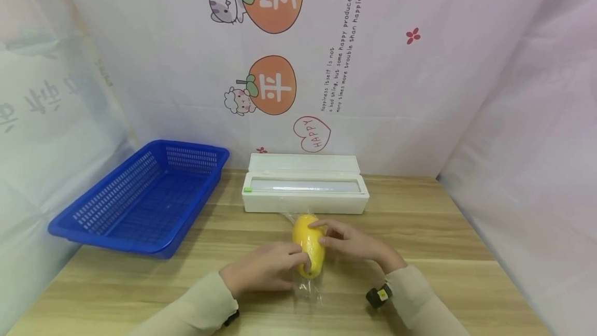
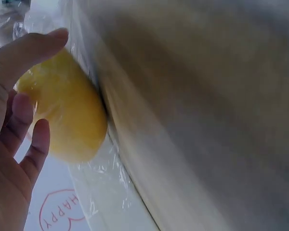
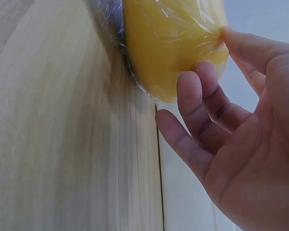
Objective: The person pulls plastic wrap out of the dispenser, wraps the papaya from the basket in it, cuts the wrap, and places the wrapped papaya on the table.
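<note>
A yellow oval fruit [image 1: 308,242], its exact kind unclear, lies on the table wrapped in clear cling film [image 1: 308,290]. Loose film sticks out at its near and far ends. My left hand [image 1: 270,268] is at the fruit's near left side, index finger bent over it; in the left wrist view the thumb [image 2: 43,45] stretches past one end. My right hand [image 1: 352,240] is on the far right side, its index finger laid over the top. Film creases gather at the right thumb [image 3: 250,45], which pinches it against the fruit [image 3: 168,43]. The other right fingers curl loosely.
Behind the fruit stands a white cling film dispenser box [image 1: 305,202] with its lid [image 1: 304,163] raised. A blue plastic basket [image 1: 186,222] sits at the left. Printed white cloth [image 1: 396,92] encloses the wooden table [image 1: 420,222] at the back and sides.
</note>
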Motion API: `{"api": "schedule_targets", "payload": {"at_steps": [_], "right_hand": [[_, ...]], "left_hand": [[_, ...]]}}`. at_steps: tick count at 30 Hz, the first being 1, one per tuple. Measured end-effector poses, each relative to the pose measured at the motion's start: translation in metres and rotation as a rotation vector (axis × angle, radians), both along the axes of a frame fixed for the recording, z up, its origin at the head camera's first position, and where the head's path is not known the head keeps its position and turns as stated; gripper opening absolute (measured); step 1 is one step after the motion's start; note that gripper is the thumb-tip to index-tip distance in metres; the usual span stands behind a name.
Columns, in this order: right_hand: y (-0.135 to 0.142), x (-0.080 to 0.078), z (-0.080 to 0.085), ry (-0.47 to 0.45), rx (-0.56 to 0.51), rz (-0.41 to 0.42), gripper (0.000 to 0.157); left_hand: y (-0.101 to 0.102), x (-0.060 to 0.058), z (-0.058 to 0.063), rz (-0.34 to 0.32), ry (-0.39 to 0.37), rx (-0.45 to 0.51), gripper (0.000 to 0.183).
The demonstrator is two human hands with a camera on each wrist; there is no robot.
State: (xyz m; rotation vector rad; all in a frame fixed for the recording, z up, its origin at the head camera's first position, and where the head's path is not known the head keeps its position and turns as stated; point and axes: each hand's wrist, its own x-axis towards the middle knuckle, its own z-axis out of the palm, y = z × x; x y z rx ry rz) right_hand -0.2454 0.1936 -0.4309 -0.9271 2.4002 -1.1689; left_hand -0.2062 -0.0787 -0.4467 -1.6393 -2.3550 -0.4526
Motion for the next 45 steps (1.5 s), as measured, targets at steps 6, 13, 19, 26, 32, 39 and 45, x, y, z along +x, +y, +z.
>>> {"api": "schedule_targets", "payload": {"at_steps": [6, 13, 19, 26, 32, 39, 45], "right_hand": [[0.000, -0.002, -0.001, 0.020, 0.008, 0.008, 0.039], [0.001, -0.002, -0.001, -0.013, 0.004, 0.001, 0.040], [0.002, 0.001, 0.001, -0.051, -0.015, 0.004, 0.042], [0.004, 0.001, 0.002, -0.076, -0.010, -0.005, 0.042], [0.008, 0.002, -0.002, -0.044, 0.030, 0.018, 0.050], [0.008, 0.009, -0.013, -0.046, 0.046, 0.078, 0.104], [-0.004, 0.022, -0.015, -0.004, 0.038, 0.031, 0.122]], "left_hand": [[0.003, 0.004, -0.003, -0.063, 0.095, 0.058, 0.027], [0.001, 0.002, -0.003, -0.074, 0.020, 0.180, 0.009], [-0.001, 0.000, 0.000, -0.052, -0.192, 0.252, 0.010], [-0.003, -0.001, 0.003, -0.026, -0.245, 0.282, 0.018], [-0.003, -0.007, -0.001, -0.001, -0.312, 0.279, 0.006], [-0.004, -0.011, -0.002, 0.043, -0.466, 0.301, 0.010], [-0.005, -0.014, -0.003, 0.007, -0.477, 0.310, 0.017]]}}
